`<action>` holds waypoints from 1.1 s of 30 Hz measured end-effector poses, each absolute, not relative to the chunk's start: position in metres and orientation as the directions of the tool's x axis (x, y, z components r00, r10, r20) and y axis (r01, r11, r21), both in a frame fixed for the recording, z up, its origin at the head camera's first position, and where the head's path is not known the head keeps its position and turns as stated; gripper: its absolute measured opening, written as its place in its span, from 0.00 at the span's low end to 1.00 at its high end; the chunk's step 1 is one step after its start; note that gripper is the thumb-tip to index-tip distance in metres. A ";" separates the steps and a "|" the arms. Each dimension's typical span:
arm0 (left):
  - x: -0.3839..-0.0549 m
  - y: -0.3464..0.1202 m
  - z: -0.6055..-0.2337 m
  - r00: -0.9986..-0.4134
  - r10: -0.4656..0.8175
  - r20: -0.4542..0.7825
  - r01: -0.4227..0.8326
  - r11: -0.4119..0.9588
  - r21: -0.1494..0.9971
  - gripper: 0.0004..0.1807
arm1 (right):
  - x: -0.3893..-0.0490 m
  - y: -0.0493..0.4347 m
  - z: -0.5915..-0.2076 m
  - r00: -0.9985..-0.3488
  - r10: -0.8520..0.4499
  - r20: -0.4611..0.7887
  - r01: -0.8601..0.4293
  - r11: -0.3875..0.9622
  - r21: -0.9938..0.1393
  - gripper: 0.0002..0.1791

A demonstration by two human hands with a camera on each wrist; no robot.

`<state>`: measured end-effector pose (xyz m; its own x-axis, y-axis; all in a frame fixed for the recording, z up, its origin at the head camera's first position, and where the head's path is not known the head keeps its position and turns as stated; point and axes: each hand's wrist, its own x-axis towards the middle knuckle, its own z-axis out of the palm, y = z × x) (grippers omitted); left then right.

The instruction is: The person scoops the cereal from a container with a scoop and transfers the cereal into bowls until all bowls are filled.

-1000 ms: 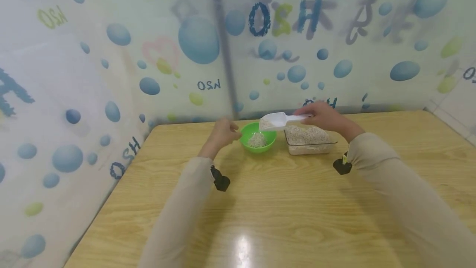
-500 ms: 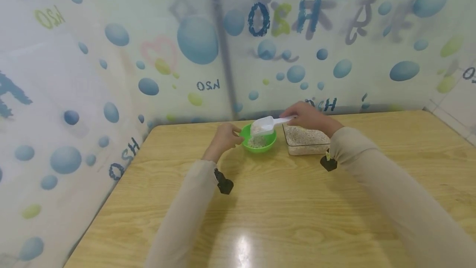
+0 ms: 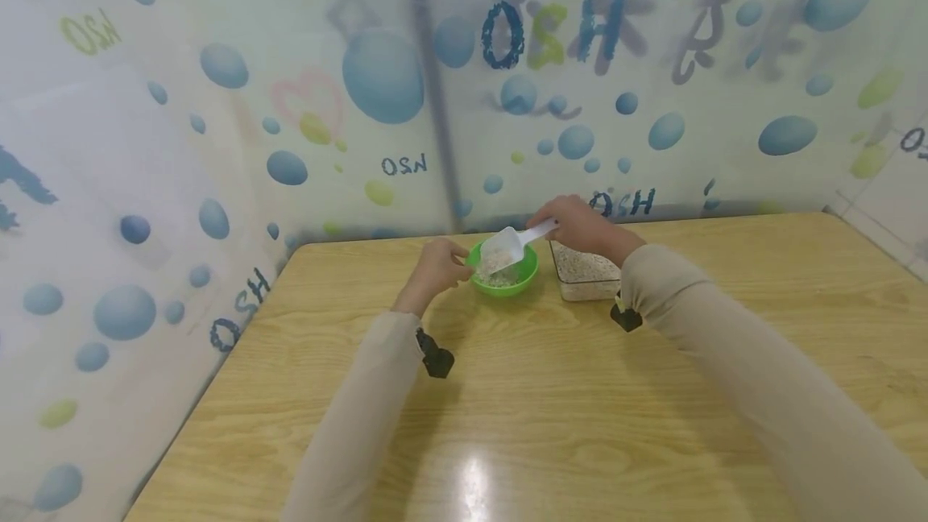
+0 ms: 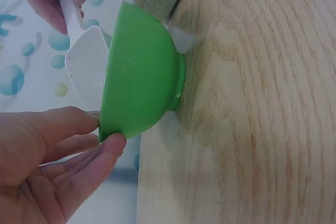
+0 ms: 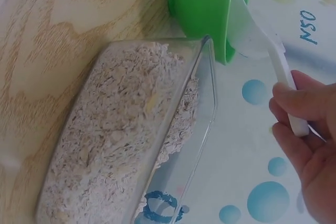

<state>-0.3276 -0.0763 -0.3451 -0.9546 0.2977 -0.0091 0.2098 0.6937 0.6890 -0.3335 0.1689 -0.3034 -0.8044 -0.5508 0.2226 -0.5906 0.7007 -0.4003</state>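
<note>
Left grip (image 3: pixel 435 266): thumb and fingers pinching the near-left rim of the green bowl (image 4: pixel 142 72); a moment ago beside it, now holding the rim.

Right grip (image 3: pixel 580 225): fingers curled round the handle of a white scoop (image 3: pixel 513 242).

Scoop: one, extending down and left from the right grip, its mouth inside the bowl's rim; earlier nearly level and farther right, now tipped steeply.

Flakes in the scoop (image 3: pixel 495 261): pale, heaped toward the lowered mouth. Judged consequence: this load is being delivered, with the bowl steadied for it.

Bowl: upright on the counter (image 3: pixel 544 393), just right of the left grip; pale flakes inside, partly hidden by the scoop.

Glass container (image 3: pixel 580 292): one, below and partly behind the right grip and its sleeve, apart from the bowl; ample flakes remain, enough, seemingly, for further scoops.
</note>
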 end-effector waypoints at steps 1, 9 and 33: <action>-0.328 -0.076 -0.345 -0.954 0.299 -0.010 0.210 0.694 0.688 0.19 | -0.333 0.169 -0.304 -0.806 -0.541 0.239 -0.590 0.703 -0.396 0.16; -0.334 -0.076 -0.350 -0.950 0.311 -0.005 0.220 0.682 0.698 0.19 | -0.334 0.179 -0.307 -0.806 -0.492 0.328 -0.590 0.708 -0.387 0.18; -0.323 -0.080 -0.340 -0.954 0.299 0.013 0.233 0.714 0.660 0.20 | -0.318 0.207 -0.294 -0.765 -0.487 0.421 -0.627 0.713 -0.314 0.15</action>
